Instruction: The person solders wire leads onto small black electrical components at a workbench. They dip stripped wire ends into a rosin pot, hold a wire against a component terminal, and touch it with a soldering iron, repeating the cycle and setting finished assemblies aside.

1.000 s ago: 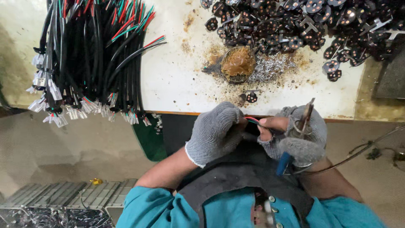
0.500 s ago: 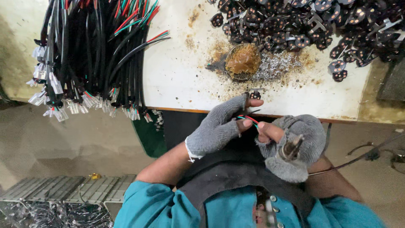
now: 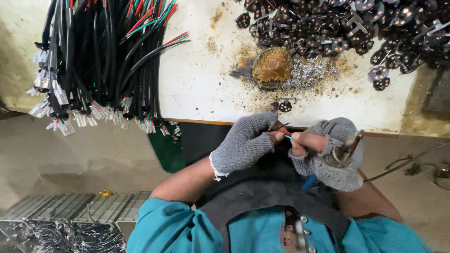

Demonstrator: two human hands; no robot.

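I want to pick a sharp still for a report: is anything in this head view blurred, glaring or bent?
Head view: the left hand, right hand and cable bundle are fairly sharp; the teal sleeve at the bottom edge is softer; the white tabletop is bright but not blown out; its front edge bows slightly, wide-lens distortion.

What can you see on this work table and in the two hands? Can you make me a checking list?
Surface: white table top, stained brown, with silvery scraps beside a round tin of brown paste.
Job's things: thin red and green wires pinched between both hands; metal tool gripped in the right hand.
Clutter: pile of small dark round parts along the far side.
Grippers: left hand and right hand, both in grey knit gloves with bare fingertips, both closed.
Cables: bundle of black cables with pale plugs, hanging over the table edge.
Surroundings: grey trays on the floor.
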